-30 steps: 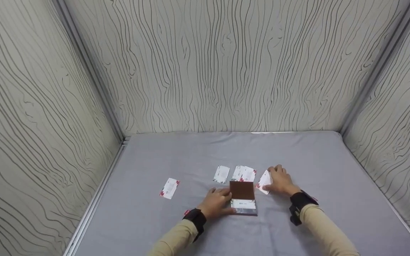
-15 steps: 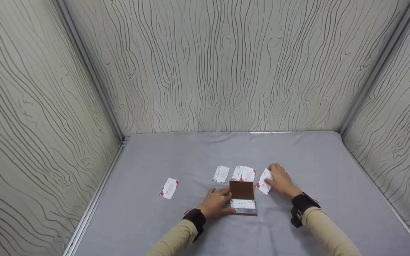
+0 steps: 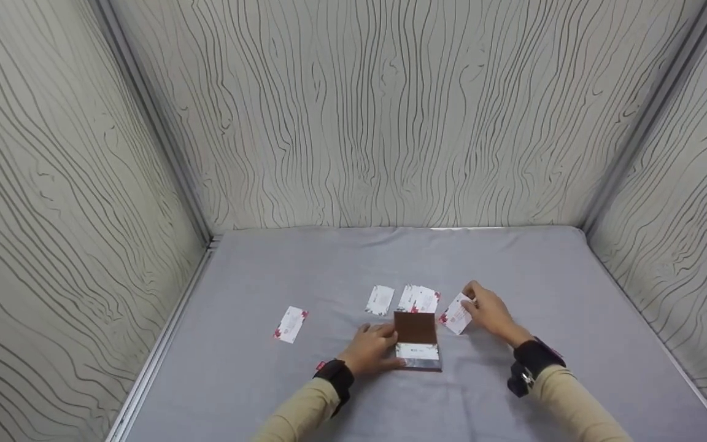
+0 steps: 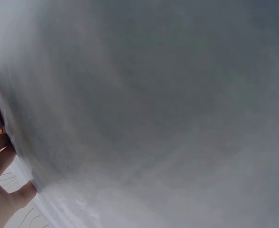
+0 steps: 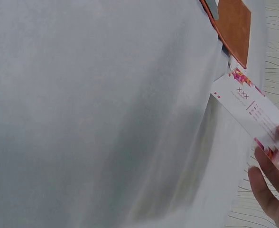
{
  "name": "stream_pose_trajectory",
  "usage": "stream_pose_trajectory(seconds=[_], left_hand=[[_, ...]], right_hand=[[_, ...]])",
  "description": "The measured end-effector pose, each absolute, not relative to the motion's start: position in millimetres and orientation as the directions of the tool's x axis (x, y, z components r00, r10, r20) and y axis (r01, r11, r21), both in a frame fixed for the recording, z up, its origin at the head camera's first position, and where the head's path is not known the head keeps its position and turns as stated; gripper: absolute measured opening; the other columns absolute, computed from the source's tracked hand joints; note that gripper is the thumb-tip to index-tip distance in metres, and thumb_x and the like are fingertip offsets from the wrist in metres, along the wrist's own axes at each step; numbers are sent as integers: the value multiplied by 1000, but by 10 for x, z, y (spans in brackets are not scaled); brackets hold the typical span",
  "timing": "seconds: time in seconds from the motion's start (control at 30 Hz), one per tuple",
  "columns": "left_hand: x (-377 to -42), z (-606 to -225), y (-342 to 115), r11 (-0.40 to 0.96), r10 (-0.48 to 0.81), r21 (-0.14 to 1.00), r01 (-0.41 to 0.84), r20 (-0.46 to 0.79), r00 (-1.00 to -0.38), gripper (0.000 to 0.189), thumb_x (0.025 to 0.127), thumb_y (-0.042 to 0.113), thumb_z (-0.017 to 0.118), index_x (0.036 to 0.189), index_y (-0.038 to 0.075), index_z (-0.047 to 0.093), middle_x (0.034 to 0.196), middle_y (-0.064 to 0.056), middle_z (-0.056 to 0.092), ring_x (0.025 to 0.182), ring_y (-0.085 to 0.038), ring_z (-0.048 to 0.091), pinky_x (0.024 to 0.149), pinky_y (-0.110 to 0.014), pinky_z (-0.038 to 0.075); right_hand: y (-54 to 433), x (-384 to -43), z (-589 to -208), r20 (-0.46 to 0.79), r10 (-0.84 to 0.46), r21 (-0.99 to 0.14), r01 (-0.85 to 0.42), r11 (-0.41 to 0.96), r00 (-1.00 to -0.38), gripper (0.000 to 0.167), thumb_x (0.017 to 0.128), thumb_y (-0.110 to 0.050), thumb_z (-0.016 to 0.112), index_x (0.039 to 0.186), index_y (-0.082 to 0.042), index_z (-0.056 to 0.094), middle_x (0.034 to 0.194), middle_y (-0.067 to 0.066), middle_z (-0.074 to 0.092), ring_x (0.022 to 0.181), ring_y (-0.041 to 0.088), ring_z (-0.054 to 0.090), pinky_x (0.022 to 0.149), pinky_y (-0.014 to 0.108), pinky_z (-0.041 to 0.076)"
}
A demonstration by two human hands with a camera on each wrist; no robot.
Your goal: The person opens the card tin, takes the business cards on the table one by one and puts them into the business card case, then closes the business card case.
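Pinching a white card (image 3: 455,315), the right hand (image 3: 488,310) has its grip clamped on it, the card just right of the open brown card holder (image 3: 415,328) on the worktop (image 3: 218,387). The left hand (image 3: 367,350) touches the holder's left side, its grip's thumb and fingers apart. Beyond lie a card cluster (image 3: 418,298) and a lone card (image 3: 380,300), with another card (image 3: 291,325) well to the left.

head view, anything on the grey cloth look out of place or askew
One white rectangular card with red-patterned corners lies slanted, alone at left, apart from the white cards behind the open brown rectangular holder. Nothing looks spilled or damaged.
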State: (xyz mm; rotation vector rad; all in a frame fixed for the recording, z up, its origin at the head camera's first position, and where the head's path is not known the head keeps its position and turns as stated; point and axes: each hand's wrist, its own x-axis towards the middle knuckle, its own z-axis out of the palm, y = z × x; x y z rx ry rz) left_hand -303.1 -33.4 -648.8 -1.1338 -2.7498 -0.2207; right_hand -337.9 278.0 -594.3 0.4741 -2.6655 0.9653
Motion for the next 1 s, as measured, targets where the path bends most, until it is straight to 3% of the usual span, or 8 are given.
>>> stream_pose_trajectory(seconds=[0.1,0.2,0.3,0.37,0.53,0.83,1.0], left_hand=[[-3030,-6481,-335,703,685,78,706,192,-703,59,90,57,64,126,11,66,133,-3,58,125,-22,53,102,-54,40],[-3023,-6468,-338,704,683,85,705,190,-705,60,89,57,64,127,10,66,134,-4,58,125,-22,53,102,-54,40],[-3026,-6463,-340,704,681,90,704,196,-706,61,89,57,64,127,10,66,135,-5,58,126,-23,53,102,-55,40],[-3036,-6479,-341,705,680,88,704,198,-706,61,89,57,64,128,10,66,136,-5,57,126,-22,53,102,-55,40],[-3058,-6529,-348,698,684,80,711,218,-696,59,89,56,65,126,10,67,137,-6,57,124,-23,54,100,-54,41],[-3042,-6514,-344,701,677,98,706,218,-703,58,88,55,67,125,10,68,136,-5,58,123,-23,55,101,-55,40],[-3027,-6498,-328,701,677,105,705,213,-705,59,88,54,67,127,10,67,138,-5,56,124,-24,54,102,-56,39]], right_hand=[[2796,-3339,-5931,382,-229,-564,-422,709,-895,21,89,7,65,108,4,59,88,12,64,72,22,59,66,38,48],[2790,-3306,-5921,445,-240,-544,-473,693,-863,28,88,10,64,115,5,63,96,15,66,80,27,63,72,42,51],[2759,-3267,-5897,503,-242,-525,-516,677,-830,29,86,12,65,114,3,66,105,16,68,89,30,64,76,46,52],[2724,-3237,-5877,513,-243,-535,-528,659,-823,27,86,13,65,110,1,68,105,14,68,86,28,64,73,42,53],[2616,-3161,-5861,479,-275,-586,-537,607,-834,20,89,8,66,106,-1,67,91,10,67,71,16,62,62,28,51],[2374,-3080,-5971,393,-369,-676,-537,505,-842,17,89,6,67,104,-1,65,82,8,68,69,23,66,60,28,54],[2302,-3056,-6078,362,-388,-695,-523,494,-847,16,88,4,68,102,-2,65,84,8,70,70,19,66,61,27,55]])
